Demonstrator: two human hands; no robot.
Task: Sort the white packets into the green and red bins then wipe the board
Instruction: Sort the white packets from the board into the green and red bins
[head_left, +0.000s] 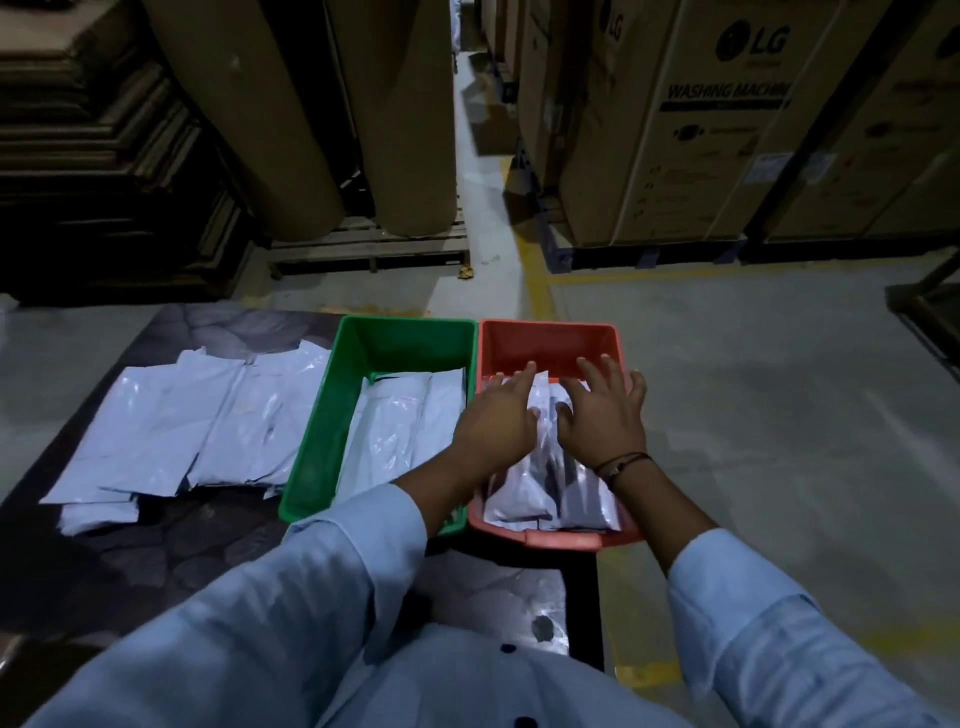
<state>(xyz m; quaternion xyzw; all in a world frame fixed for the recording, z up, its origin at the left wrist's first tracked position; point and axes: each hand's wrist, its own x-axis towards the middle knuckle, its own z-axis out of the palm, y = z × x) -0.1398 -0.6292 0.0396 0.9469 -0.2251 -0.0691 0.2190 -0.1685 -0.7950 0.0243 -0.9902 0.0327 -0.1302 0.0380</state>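
Observation:
A green bin (318, 431) and a red bin (545, 338) stand side by side on a dark board (171, 540). White packets (400, 431) lie in the green bin. More packets (540, 493) fill the red bin. My left hand (496, 421) and my right hand (605, 415) both rest flat on the packets in the red bin, fingers spread, palms down. A pile of loose white packets (182, 426) lies on the board left of the green bin.
Large brown paper rolls (291, 104) stand on a wooden pallet (369, 244) beyond the board. Tall cardboard washing machine boxes (727, 119) stand at the back right. Grey floor with yellow lines (540, 291) lies to the right.

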